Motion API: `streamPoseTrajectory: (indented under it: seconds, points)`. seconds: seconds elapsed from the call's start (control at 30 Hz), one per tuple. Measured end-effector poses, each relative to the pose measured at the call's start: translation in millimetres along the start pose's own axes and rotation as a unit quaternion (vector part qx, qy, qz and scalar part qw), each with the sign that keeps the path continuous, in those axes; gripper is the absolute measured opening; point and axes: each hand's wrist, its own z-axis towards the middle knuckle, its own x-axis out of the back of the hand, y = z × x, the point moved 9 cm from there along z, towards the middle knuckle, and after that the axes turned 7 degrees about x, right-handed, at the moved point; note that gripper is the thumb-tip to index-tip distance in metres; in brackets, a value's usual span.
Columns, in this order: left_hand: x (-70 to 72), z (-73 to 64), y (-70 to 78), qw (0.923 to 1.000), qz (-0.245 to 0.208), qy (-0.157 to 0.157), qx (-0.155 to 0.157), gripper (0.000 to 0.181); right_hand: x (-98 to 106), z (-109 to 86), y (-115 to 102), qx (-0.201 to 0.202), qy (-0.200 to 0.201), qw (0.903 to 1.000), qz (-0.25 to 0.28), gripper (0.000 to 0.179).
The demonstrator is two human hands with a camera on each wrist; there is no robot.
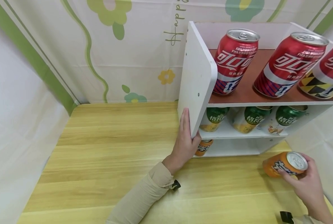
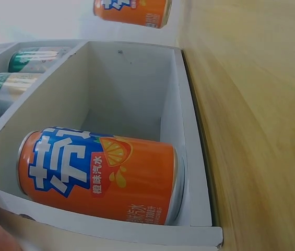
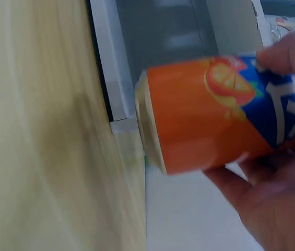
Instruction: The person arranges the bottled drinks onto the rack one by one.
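My right hand (image 1: 309,180) holds an orange soda can (image 1: 281,165), tilted, in front of the shelf's lower right corner. In the right wrist view that can (image 3: 199,115) has its base just off the shelf's edge, thumb and fingers around its other end. My left hand (image 1: 184,143) grips the left side panel of the white shelf (image 1: 197,77), fingers along the outer face and thumb at the front edge. Just inside the bottom tier, by that hand, stands another orange soda can (image 2: 100,175); in the head view the panel and hand partly hide it.
Red cola cans (image 1: 235,62) stand on the top tier. Green-topped cans (image 1: 253,119) line the middle tier. The shelf stands on a wooden table (image 1: 107,155), against a flower-printed curtain (image 1: 144,53). Beyond the table's left edge hangs white cloth (image 1: 15,109).
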Motion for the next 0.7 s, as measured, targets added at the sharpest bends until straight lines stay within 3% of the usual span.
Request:
streamPoseTrajectory:
  seconds: [0.13,0.27,0.7]
  points:
    - [0.5,-0.4,0.2,1.0000,0.003,0.002,-0.001,0.092,-16,7.5,-9,0.039,-0.061,0.9965,0.043,0.085]
    - [0.7,-0.3,0.5,1.0000,0.004,0.000,0.001,0.091,-30,12.5,-13,0.052,-0.102,0.9925,0.042,0.085]
    - [-0.3,-0.7,-0.4,1.0000,-0.001,-0.004,0.008,0.092,-66,25.4,-17,0.072,-0.162,0.9839,-0.025,0.086]
